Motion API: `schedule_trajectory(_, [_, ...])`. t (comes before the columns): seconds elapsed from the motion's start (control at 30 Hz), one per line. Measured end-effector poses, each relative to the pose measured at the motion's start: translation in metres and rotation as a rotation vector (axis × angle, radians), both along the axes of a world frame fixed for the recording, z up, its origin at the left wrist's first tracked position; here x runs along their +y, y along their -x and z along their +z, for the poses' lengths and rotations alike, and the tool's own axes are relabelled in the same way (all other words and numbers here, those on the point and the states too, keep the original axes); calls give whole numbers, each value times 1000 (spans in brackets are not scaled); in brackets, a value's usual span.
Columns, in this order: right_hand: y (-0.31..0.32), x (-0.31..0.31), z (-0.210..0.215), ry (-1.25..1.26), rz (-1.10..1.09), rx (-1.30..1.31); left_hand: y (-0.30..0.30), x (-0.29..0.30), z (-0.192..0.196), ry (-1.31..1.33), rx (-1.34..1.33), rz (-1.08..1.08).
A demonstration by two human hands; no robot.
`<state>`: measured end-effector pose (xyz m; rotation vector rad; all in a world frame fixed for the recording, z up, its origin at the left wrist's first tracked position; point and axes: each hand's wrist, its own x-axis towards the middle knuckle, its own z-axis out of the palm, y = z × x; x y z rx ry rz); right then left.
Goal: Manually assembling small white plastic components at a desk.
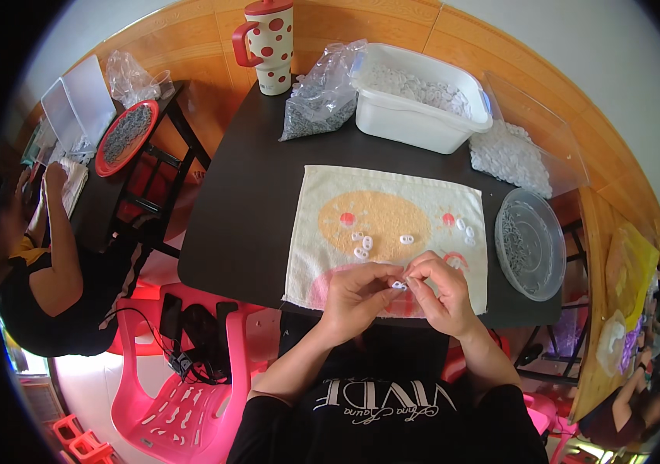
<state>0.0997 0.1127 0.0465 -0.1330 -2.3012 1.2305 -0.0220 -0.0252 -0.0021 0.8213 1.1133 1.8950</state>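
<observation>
A small white plastic piece (399,285) with holes is pinched over the towel's front part. My left hand (355,300) has its thumb and forefinger closed on it from the left. From the other side my right hand (443,295) meets it, fingertips pressed together at its right end; anything smaller between them is hidden. Underneath lies a cream towel (311,232) with orange and pink print. Several similar white pieces (362,253) rest loose on it beyond my left hand, one white piece (406,240) lies near the middle, and a few white pieces (465,227) are at the right.
Behind the towel stand a white tub (415,130) of white pieces, a bag of grey bits (318,108) and a spotted tumbler (272,50). At right are a bag of white pieces (512,158) and a clear round dish (550,267). A person (55,263) works at the left; a pink chair (179,406) stands nearby.
</observation>
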Motion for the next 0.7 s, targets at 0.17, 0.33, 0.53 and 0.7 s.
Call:
schedule_trajectory(0.17, [0, 4, 2, -120, 45, -49, 0, -1, 2, 13, 65, -1])
schedule_trajectory(0.33, [4, 3, 4, -104, 79, -60, 0, -2, 2, 23, 67, -17])
schedule_trajectory(0.53, [3, -4, 0, -82, 54, -5, -1, -2, 0, -1, 54, -4])
schedule_trajectory(0.7, [2, -5, -6, -18, 41, 14, 0, -3, 2, 21, 34, -7])
